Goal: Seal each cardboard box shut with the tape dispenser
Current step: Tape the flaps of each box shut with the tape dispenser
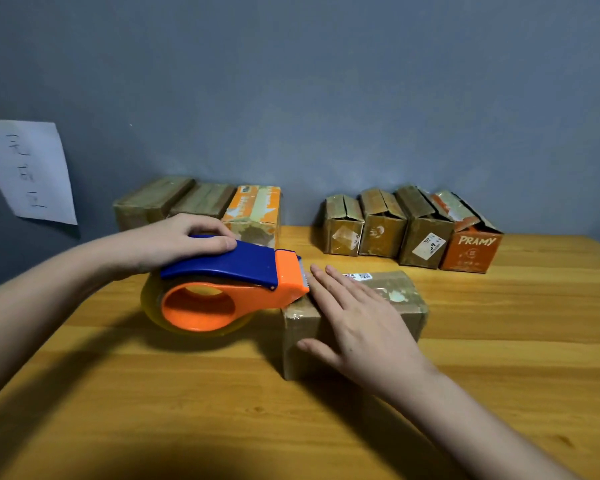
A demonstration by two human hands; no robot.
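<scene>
Glossy plastic tape dispenser (229, 271); matt cardboard box (388, 306); wooden table (187, 393).

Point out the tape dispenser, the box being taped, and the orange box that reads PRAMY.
tape dispenser (222, 268): head view, on its blue handle.
box being taped (400, 292): head view, on its bare top face.
PRAMY box (471, 251): head view, on its orange front face.
</scene>
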